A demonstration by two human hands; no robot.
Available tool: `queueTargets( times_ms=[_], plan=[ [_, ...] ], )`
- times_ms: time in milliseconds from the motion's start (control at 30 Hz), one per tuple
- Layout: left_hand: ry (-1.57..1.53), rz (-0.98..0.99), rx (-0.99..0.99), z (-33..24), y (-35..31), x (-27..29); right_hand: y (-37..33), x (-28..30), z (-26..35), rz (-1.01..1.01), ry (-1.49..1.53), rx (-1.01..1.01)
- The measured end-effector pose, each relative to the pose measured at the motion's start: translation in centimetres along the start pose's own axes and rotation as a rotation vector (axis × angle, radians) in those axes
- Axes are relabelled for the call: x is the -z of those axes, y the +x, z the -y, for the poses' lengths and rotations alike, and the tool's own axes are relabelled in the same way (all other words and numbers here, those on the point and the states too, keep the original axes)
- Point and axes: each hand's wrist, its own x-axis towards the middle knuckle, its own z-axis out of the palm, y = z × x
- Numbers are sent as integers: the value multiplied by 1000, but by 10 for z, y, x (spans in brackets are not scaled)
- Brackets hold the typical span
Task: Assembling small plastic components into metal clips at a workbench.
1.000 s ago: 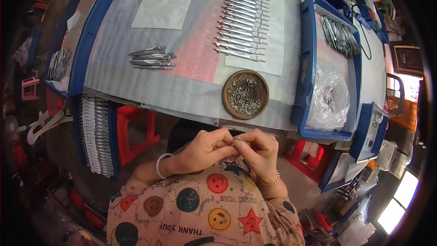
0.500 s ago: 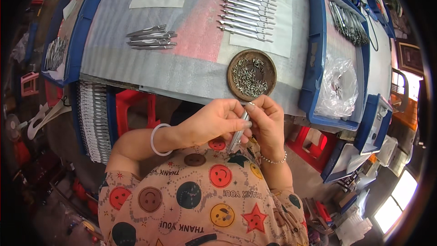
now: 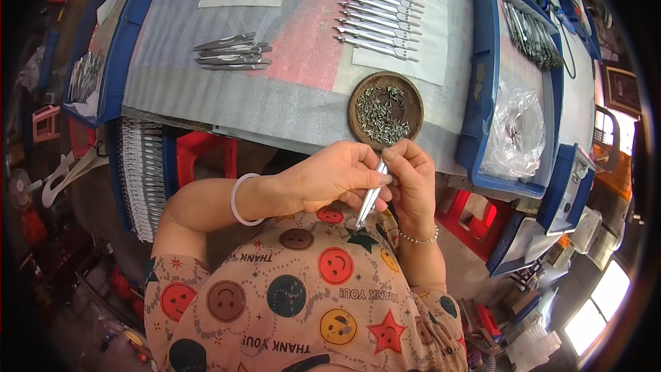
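My left hand (image 3: pixel 350 176) is closed round a slim, shiny silver metal tool (image 3: pixel 370 201), held at a slant in front of my shirt. Its lower end sticks out below my fingers. With thumb and forefinger pinched at the tool's upper end is my right hand (image 3: pixel 410 172); whether a small part sits between those fingertips is hidden. Just beyond both hands, a round brown bowl (image 3: pixel 355 122) holds many small metal pins (image 3: pixel 383 117). Farther off, a row of similar silver tools (image 3: pixel 382 10) lies on a white sheet (image 3: pixel 435 41).
Flat dark metal pieces (image 3: pixel 233 52) lie in a pile on the covered table (image 3: pixel 206 107). At the right, a blue tray (image 3: pixel 469 120) holds metal tools (image 3: pixel 530 36) and a clear plastic bag (image 3: pixel 515 134). Another blue tray (image 3: pixel 129 34) stands left; red stools (image 3: pixel 200 151) are below the table.
The tool between my hands has turned slightly, and more of its bright side shows. Both hands stay together near the bowl, with my view shifted a little.
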Motion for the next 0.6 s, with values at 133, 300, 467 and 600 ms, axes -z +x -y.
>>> queueTargets(
  times_ms=[133,300,467,600],
  plan=[
    [14,-2,31,-1,1,1,-3,0,0,-12,4,-5],
    [88,27,52,-7,2,-1,-10,1,-5,-81,-42,55],
    [206,56,59,-15,2,-6,-17,-4,-3,-130,-58,164],
    [256,76,49,-21,3,-12,-20,-2,-1,-143,-46,218]
  ],
)
